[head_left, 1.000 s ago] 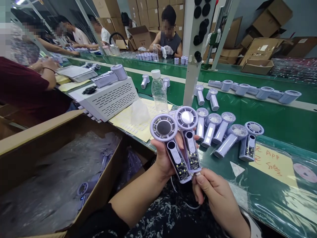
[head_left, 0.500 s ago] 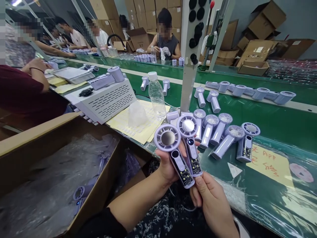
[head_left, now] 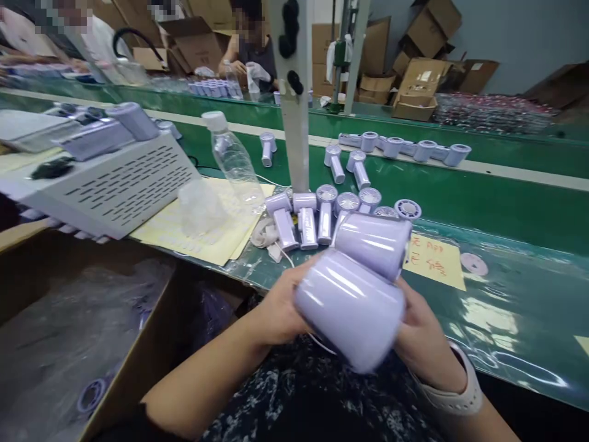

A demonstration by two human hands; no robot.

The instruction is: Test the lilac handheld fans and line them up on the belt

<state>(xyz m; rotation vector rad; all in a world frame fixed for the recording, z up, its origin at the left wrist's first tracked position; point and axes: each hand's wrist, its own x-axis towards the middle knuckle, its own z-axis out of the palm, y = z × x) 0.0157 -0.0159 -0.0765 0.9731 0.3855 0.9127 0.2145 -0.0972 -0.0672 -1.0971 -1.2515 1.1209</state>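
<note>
Two lilac handheld fans are held up together before my chest, the nearer fan [head_left: 350, 307] overlapping the farther fan [head_left: 375, 242]. Their smooth round heads face me and hide the handles. My left hand [head_left: 288, 301] is closed on the nearer fan from the left, fingers partly hidden behind it. On the other side my right hand [head_left: 423, 331], with a pale band at the wrist, grips the fans from behind; its fingertips are out of sight. Just beyond, several more handheld fans [head_left: 325, 215] lie on the green bench.
A clear bottle [head_left: 237, 162] leans over yellow sheets [head_left: 230, 245] beside a slotted grey metal box [head_left: 124, 190]. An open carton [head_left: 151, 344] with plastic bags stands below left. A handwritten yellow note [head_left: 439, 261] lies right. A metal post [head_left: 294, 123] rises mid-bench; a person [head_left: 253, 49] sits opposite.
The two fans have turned over: their button-and-circuit sides faced me before, and now their round heads do. My view has swung to the right.
</note>
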